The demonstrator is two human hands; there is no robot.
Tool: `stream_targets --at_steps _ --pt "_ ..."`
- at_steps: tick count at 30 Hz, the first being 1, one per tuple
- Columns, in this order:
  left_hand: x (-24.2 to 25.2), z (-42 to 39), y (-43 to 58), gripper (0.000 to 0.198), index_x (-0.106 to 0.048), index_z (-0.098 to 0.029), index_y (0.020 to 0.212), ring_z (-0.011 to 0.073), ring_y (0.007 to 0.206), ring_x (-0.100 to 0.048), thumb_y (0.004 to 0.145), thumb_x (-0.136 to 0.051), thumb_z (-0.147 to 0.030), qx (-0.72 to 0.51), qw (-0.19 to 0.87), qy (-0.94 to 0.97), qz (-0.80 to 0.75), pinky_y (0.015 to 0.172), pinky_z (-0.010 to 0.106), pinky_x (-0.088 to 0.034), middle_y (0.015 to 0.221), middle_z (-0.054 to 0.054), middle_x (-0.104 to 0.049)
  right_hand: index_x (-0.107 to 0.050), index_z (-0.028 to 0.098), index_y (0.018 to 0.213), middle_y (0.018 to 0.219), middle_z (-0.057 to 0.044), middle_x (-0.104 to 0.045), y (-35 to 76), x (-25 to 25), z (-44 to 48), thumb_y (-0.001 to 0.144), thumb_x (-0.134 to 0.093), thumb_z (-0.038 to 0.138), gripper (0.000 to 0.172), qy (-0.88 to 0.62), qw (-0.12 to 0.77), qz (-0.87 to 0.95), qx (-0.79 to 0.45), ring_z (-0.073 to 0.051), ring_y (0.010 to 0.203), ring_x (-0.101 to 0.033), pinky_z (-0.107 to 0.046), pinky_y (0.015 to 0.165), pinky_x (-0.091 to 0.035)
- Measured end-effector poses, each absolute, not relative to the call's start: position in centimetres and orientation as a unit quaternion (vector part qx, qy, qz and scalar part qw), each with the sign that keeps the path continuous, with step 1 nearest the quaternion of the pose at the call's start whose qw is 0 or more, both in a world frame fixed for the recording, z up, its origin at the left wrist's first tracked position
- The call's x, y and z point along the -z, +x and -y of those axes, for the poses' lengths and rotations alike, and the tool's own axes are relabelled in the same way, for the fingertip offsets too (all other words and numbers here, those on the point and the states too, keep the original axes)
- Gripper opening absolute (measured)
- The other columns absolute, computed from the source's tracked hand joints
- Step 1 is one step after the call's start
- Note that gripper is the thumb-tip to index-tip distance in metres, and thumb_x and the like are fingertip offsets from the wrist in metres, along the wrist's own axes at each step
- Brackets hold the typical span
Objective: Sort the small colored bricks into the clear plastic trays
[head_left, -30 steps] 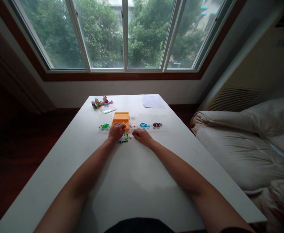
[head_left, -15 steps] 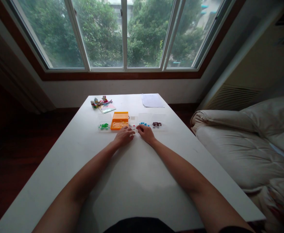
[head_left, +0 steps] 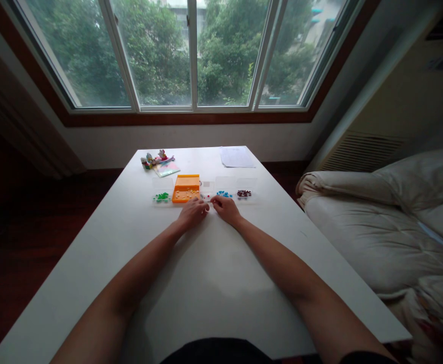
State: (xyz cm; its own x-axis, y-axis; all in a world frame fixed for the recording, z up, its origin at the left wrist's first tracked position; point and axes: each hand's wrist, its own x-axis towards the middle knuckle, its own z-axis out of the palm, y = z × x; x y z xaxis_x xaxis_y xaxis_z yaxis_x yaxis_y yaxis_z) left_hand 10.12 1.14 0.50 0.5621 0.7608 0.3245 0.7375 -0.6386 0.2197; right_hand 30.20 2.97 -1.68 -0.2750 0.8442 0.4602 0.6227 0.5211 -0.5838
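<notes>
A white table (head_left: pixel 206 283) runs from the near edge toward the window. Far along it stands a row: green pieces (head_left: pixel 162 196) at the left, an orange tray (head_left: pixel 186 188), a clear tray (head_left: pixel 208 185), blue pieces (head_left: pixel 224 193) and dark red pieces (head_left: pixel 244 192) at the right. Beyond the row, small figures (head_left: pixel 153 159), possibly toys, and a pastel card (head_left: pixel 167 169) lie at far left, and a paper sheet (head_left: pixel 237 156) at far right.

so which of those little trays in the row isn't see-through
The orange tray, second from the left, just beyond the left hand. The ones holding green pieces, blue pieces and dark red pieces are clear.
</notes>
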Motion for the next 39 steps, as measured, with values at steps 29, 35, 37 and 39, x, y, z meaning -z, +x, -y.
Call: stream_targets --at_steps 29,35,37,39 --pt "0.7 -5.0 3.2 0.015 -0.068 -0.023 0.096 0.0232 0.090 -0.060 0.089 -0.055 -0.022 -0.367 -0.030 0.703 -0.609 0.085 0.036 -0.044 0.094 0.005 -0.071 -0.071 0.020 0.093 0.071 0.000 -0.063 30.3 1.8 -2.9 0.085 -0.055 0.017 0.018 -0.455 0.390 0.784 -0.161 -0.013 0.061 -0.050 -0.024 0.064 -0.036" --pt "1.5 -5.5 2.9 0.020 -0.069 -0.023 0.102 0.0231 0.091 -0.060 0.091 -0.052 -0.021 -0.371 -0.020 0.692 -0.619 0.088 0.037 -0.043 0.097 0.005 -0.072 -0.071 0.019 0.094 0.072 0.000 -0.064 30.3 1.9 -3.0 0.086 -0.055 0.017 0.018 -0.458 0.384 0.786 -0.160 -0.013 0.063 -0.052 -0.024 0.065 -0.036" --pt "1.7 -5.6 2.8 0.022 -0.070 -0.023 0.102 0.0234 0.092 -0.060 0.091 -0.051 -0.022 -0.370 -0.021 0.689 -0.623 0.088 0.037 -0.044 0.097 0.005 -0.072 -0.071 0.020 0.094 0.072 0.000 -0.064 30.3 2.0 -3.1 0.086 -0.055 0.017 0.018 -0.457 0.382 0.787 -0.159 -0.013 0.063 -0.052 -0.024 0.065 -0.036" --pt "1.8 -5.8 2.8 0.022 -0.070 -0.023 0.103 0.0238 0.092 -0.061 0.092 -0.051 -0.023 -0.370 -0.021 0.687 -0.625 0.089 0.038 -0.044 0.098 0.006 -0.073 -0.071 0.020 0.093 0.073 -0.001 -0.065 30.3 2.0 -3.1 0.086 -0.055 0.017 0.018 -0.457 0.382 0.788 -0.158 -0.013 0.063 -0.052 -0.024 0.065 -0.036"
